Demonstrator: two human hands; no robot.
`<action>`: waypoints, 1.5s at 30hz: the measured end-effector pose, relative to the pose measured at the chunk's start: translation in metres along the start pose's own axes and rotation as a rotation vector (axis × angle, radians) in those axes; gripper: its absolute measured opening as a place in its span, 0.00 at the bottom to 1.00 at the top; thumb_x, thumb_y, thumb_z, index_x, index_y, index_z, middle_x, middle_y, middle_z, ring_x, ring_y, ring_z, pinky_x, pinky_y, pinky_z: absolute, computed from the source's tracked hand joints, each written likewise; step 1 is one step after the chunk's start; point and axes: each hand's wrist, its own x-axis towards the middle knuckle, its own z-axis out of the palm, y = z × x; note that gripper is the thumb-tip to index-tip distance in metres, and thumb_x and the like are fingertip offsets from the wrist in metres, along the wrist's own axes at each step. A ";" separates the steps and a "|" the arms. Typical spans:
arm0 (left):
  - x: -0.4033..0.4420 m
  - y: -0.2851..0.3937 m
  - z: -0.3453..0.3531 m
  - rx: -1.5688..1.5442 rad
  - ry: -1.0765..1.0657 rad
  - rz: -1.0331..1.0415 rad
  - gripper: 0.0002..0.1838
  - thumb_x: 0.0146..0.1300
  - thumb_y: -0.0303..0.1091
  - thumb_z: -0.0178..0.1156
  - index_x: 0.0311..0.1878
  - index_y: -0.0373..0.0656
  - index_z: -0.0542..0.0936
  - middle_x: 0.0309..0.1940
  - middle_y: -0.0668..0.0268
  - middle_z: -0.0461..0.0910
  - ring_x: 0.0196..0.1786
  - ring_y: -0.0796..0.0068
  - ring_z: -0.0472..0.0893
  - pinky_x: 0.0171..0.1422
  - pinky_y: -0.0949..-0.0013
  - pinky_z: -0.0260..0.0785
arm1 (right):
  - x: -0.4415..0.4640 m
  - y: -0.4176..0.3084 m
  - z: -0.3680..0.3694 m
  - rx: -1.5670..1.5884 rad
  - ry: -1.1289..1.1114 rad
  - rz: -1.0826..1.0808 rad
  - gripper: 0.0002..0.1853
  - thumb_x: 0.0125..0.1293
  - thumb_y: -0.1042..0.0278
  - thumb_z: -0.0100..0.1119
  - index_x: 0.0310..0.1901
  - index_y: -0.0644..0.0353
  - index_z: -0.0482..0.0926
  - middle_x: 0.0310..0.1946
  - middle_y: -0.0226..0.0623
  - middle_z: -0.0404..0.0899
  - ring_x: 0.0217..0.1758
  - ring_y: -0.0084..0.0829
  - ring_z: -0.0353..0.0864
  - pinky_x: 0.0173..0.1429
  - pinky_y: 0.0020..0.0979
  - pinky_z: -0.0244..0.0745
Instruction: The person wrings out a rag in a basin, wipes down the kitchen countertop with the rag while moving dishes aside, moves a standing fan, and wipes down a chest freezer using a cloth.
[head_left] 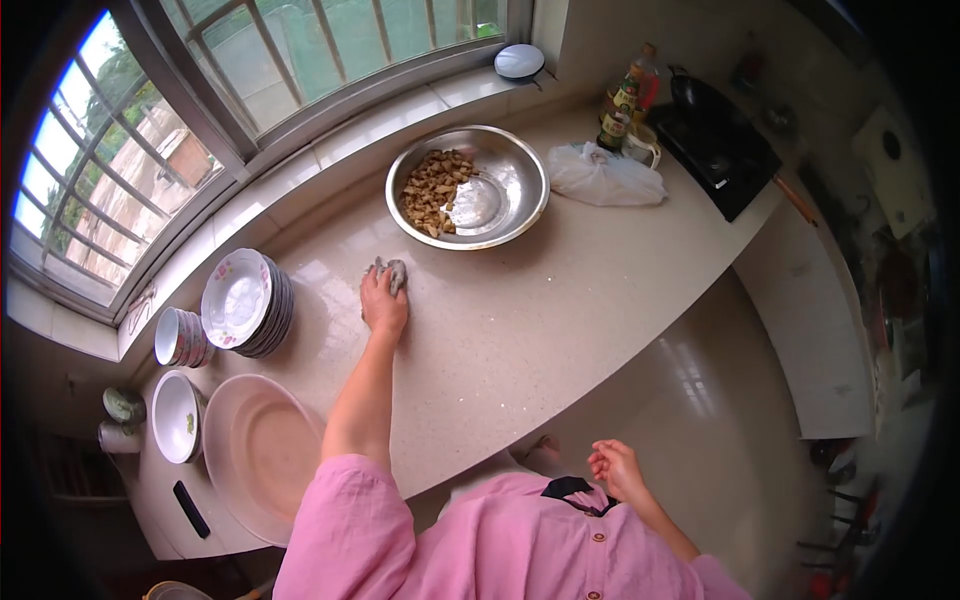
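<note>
Left hand and cloth on a kitchen counter. The left hand (pixel 384 308), palm down, lies on the counter (pixel 500 330) with its fingers closed narrowly over a bunched grey cloth (pixel 396 274). The step in hand appears to be pressing or wiping the surface with the cloth. Moving the cloth from here would call for steady downward pressure, a flat path over the counter and clearance from the basin's rim.

The cloth lies to the near left of a wide metal basin (pixel 515 185), apart from it, and to the right of a stack of plates (pixel 238 298). Being crumpled, it shows no definite long axis; its visible part projects past the fingertips toward the far side, and the rest is hidden by the hand.

Brown pieces (pixel 432 190) of food are gathered on the left side of the basin; a white plastic bag (pixel 605 176) lies to its right. A large pink tub (pixel 262 440) stands at the near left. The right hand (pixel 618 468) is off the counter, near the body, its fingers loosely bent and parted, with no object visible in it.
</note>
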 end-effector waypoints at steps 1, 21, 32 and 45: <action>-0.009 0.012 0.002 -0.119 -0.004 0.049 0.20 0.49 0.26 0.59 0.48 0.44 0.77 0.59 0.56 0.67 0.63 0.55 0.63 0.67 0.61 0.57 | 0.000 -0.003 0.001 0.000 0.022 -0.021 0.07 0.65 0.68 0.50 0.40 0.62 0.72 0.23 0.35 0.74 0.18 0.21 0.71 0.20 0.21 0.67; -0.236 0.125 -0.164 -0.991 -0.488 -0.389 0.32 0.65 0.42 0.53 0.68 0.42 0.57 0.68 0.53 0.55 0.70 0.62 0.55 0.72 0.62 0.44 | -0.008 -0.046 0.155 0.007 -0.721 -0.159 0.17 0.60 0.70 0.59 0.51 0.60 0.72 0.38 0.33 0.79 0.37 0.25 0.79 0.39 0.30 0.79; -0.259 -0.185 -0.343 0.426 0.539 -0.459 0.25 0.57 0.36 0.62 0.56 0.40 0.70 0.57 0.55 0.66 0.62 0.57 0.63 0.65 0.57 0.55 | -0.045 -0.037 0.223 -0.088 -0.807 0.041 0.16 0.62 0.61 0.56 0.48 0.60 0.72 0.37 0.34 0.79 0.35 0.25 0.80 0.32 0.28 0.77; -0.235 -0.296 -0.343 -0.603 0.106 -0.714 0.06 0.58 0.25 0.59 0.36 0.42 0.71 0.28 0.71 0.75 0.26 0.83 0.70 0.29 0.79 0.62 | -0.038 0.075 0.374 -0.470 -0.606 -0.385 0.25 0.46 0.63 0.66 0.46 0.64 0.71 0.34 0.44 0.78 0.33 0.36 0.78 0.37 0.34 0.74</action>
